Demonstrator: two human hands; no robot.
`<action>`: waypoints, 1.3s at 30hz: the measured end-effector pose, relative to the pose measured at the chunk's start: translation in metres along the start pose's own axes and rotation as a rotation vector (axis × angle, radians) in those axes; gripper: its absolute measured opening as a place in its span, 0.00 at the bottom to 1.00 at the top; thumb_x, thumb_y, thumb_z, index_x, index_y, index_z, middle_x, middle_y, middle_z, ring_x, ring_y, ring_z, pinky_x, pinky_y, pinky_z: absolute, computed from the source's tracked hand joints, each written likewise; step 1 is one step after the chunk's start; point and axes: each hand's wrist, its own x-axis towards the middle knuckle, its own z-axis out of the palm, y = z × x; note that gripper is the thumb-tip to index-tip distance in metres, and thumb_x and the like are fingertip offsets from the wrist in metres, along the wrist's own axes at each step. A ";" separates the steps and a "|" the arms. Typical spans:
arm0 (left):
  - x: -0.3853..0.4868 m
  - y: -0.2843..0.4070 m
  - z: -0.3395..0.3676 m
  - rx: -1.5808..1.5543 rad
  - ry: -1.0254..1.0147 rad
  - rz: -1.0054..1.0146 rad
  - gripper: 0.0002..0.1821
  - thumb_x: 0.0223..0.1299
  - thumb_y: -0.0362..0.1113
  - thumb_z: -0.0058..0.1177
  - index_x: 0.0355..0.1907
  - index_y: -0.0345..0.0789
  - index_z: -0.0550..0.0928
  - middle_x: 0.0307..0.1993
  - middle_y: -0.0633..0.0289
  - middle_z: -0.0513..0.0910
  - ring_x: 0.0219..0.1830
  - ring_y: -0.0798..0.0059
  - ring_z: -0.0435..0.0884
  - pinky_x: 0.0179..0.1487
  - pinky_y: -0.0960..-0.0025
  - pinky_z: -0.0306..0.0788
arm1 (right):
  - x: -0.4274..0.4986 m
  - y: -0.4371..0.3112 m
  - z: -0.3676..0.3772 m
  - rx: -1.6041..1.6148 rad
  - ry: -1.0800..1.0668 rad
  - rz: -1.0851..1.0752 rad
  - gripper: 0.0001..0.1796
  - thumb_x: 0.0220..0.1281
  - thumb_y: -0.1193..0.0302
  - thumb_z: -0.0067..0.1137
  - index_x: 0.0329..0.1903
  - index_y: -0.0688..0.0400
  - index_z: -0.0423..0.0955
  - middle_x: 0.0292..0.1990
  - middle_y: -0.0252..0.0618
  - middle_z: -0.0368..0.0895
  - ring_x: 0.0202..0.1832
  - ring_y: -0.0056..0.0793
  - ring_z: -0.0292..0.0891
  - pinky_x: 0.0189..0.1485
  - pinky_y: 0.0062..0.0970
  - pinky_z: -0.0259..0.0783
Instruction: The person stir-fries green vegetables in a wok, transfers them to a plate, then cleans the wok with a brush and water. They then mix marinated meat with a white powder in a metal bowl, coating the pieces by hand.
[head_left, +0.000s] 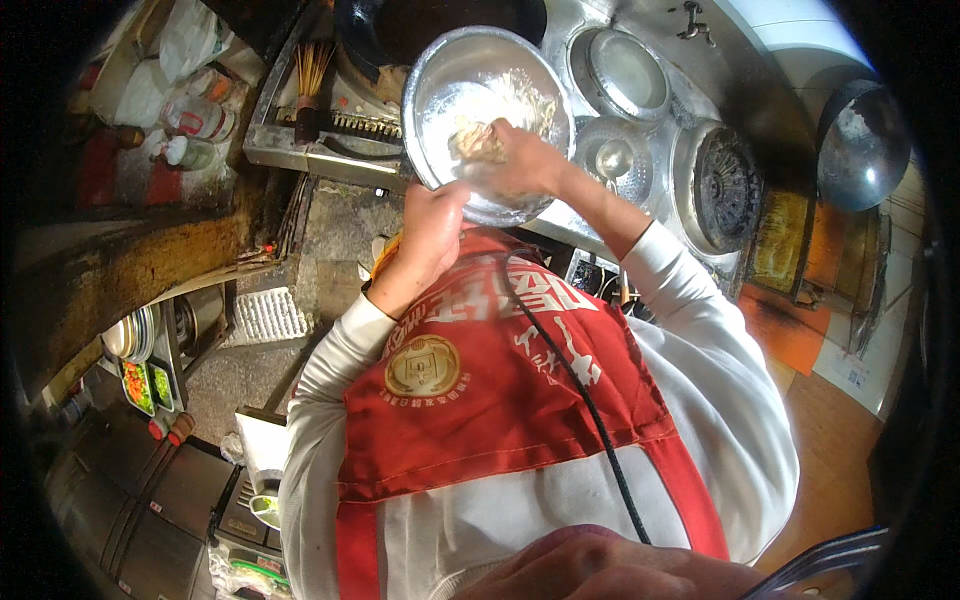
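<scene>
A round metal mixing bowl is held tilted in front of my red apron. My left hand grips its near-left rim, the thumb over the edge. Inside the bowl, my right hand has its fingers in a pale brown, wet-looking food mixture; glare and blur hide whether the fingers close on any of it. More bits of the mixture cling to the bowl's upper right wall.
A dark wok sits behind the bowl. At right are a perforated metal strainer with a ladle, metal pots and a black burner grate. A bamboo wok brush stands at left. A tap is on the back wall.
</scene>
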 end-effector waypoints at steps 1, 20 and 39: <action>0.000 -0.001 0.001 0.003 0.000 -0.013 0.13 0.62 0.21 0.49 0.47 0.23 0.83 0.41 0.53 0.86 0.38 0.65 0.88 0.42 0.60 0.86 | -0.002 -0.001 0.008 0.070 0.038 -0.003 0.42 0.62 0.52 0.72 0.68 0.63 0.64 0.55 0.63 0.84 0.63 0.54 0.80 0.66 0.43 0.74; 0.004 0.021 0.003 -0.066 -0.100 -0.076 0.10 0.67 0.24 0.48 0.46 0.20 0.78 0.47 0.47 0.84 0.47 0.53 0.87 0.53 0.44 0.86 | 0.003 0.007 -0.086 0.367 0.253 -0.255 0.23 0.61 0.78 0.65 0.60 0.56 0.84 0.43 0.46 0.92 0.41 0.35 0.88 0.45 0.33 0.83; 0.009 0.016 -0.011 -0.113 -0.088 -0.115 0.14 0.65 0.22 0.47 0.51 0.20 0.76 0.45 0.48 0.83 0.46 0.51 0.88 0.53 0.44 0.87 | 0.004 -0.004 -0.046 -0.228 0.370 -0.205 0.29 0.61 0.83 0.51 0.62 0.47 0.82 0.46 0.54 0.88 0.45 0.51 0.88 0.53 0.44 0.84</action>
